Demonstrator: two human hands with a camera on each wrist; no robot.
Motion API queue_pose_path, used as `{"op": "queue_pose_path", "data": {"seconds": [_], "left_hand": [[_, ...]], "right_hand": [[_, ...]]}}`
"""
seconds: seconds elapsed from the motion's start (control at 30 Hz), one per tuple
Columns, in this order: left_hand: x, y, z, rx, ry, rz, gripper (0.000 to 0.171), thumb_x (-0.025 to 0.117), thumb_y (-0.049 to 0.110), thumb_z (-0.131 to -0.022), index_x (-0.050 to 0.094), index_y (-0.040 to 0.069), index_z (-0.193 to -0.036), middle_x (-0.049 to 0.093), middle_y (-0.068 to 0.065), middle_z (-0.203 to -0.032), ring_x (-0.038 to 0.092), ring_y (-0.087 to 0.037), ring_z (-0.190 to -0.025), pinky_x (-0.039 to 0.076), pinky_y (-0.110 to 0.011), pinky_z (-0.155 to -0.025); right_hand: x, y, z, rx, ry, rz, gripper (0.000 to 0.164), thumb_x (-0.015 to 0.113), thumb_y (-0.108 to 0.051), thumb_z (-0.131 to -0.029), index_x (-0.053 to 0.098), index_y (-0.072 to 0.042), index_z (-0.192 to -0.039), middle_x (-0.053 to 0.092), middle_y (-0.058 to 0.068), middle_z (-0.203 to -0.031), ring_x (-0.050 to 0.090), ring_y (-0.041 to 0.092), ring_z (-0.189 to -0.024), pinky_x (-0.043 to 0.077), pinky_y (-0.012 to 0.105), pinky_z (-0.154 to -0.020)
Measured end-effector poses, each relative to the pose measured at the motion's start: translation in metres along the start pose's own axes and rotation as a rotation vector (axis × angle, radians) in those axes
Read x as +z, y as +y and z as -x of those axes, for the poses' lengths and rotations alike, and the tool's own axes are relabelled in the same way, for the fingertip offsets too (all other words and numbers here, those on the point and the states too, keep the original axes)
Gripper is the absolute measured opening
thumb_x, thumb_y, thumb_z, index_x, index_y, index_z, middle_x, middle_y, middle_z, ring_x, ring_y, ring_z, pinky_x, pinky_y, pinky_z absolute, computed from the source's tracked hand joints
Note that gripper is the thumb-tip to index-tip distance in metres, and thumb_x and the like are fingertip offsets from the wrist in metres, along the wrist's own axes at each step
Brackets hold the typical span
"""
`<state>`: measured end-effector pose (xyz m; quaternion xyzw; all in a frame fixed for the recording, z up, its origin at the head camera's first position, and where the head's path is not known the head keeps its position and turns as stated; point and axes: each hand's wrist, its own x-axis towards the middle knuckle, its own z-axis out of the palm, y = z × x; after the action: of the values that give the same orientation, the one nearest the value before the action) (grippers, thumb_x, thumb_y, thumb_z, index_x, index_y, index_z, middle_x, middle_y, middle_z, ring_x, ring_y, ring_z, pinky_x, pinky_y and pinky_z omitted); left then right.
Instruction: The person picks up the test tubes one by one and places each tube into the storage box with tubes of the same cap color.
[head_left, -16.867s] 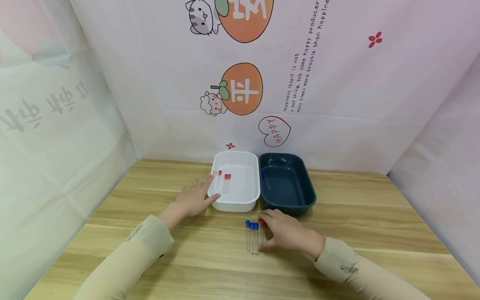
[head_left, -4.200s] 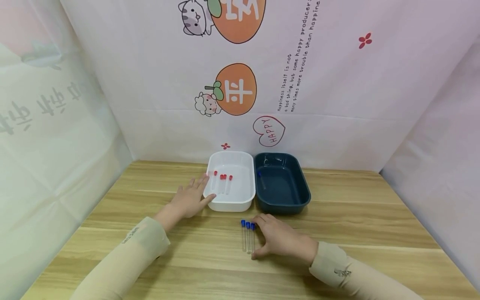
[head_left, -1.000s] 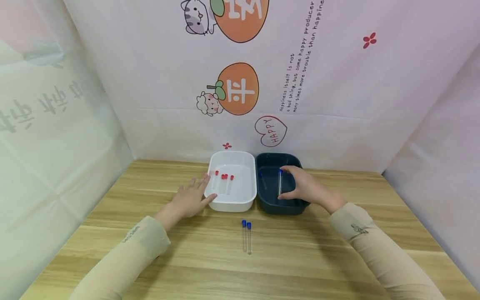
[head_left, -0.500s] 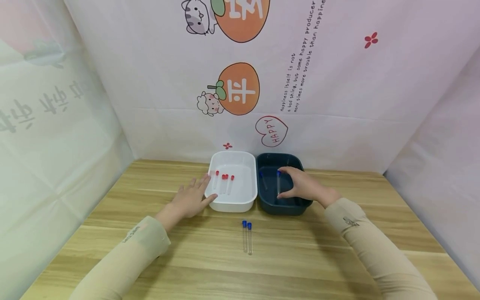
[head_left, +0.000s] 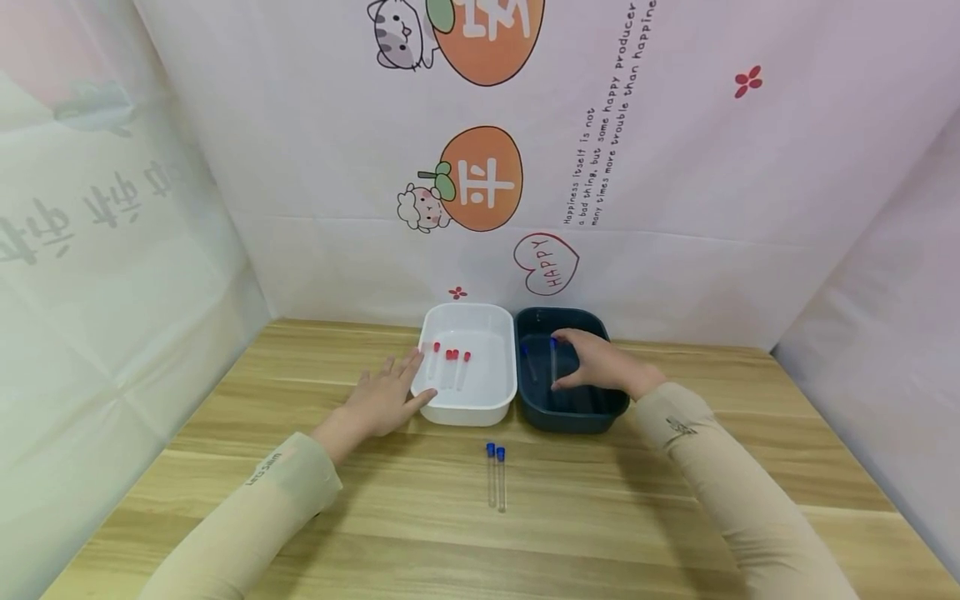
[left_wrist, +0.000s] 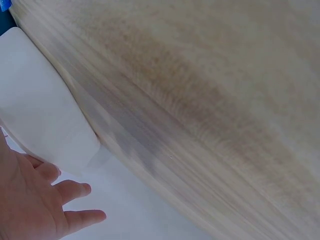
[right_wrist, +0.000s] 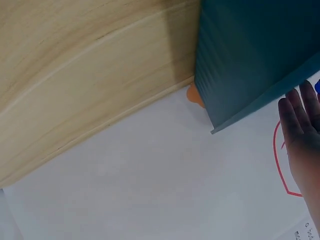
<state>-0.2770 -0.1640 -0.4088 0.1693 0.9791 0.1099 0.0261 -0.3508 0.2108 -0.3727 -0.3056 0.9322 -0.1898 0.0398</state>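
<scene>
In the head view my right hand (head_left: 596, 362) reaches into the dark blue tray (head_left: 573, 423) and holds a blue-capped test tube (head_left: 554, 363) between finger and thumb, cap end away from me. Another blue-capped test tube (head_left: 531, 364) lies in that tray, to its left. My left hand (head_left: 382, 400) rests at the left rim of the white tray (head_left: 468, 414), fingers spread. Inside the white tray lie several red-capped test tubes (head_left: 461, 372). Two blue-capped test tubes (head_left: 502, 479) lie side by side on the table. The right wrist view shows my right hand (right_wrist: 302, 130) over the tray rim.
The two trays stand side by side at the back of the wooden table (head_left: 390, 517). Behind them hangs a white printed cloth (head_left: 660, 275), and more cloth closes in both sides.
A red-capped tube went from the table into the white tray. My right hand then carried a blue-capped tube into the dark tray, lately shifting slightly left and lower. The left hand stays put.
</scene>
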Motion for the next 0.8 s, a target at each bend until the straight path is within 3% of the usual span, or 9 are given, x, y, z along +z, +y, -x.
{"op": "queue_pose_path", "data": {"seconds": [0.8], "left_hand": [[0.001,-0.001,-0.001,0.001,-0.008,0.000,0.083,0.038,0.060,-0.106,0.014,0.007,-0.165,0.016,-0.011,-0.170,0.019,-0.048,-0.151,0.017,-0.076,-0.112]], "right_hand": [[0.010,0.005,-0.025,0.052,-0.087,0.066,0.090,0.088,-0.027,-0.083,0.040,0.011,-0.149,0.051,0.029,-0.145,0.044,0.043,-0.139,0.031,0.056,-0.117]]}}
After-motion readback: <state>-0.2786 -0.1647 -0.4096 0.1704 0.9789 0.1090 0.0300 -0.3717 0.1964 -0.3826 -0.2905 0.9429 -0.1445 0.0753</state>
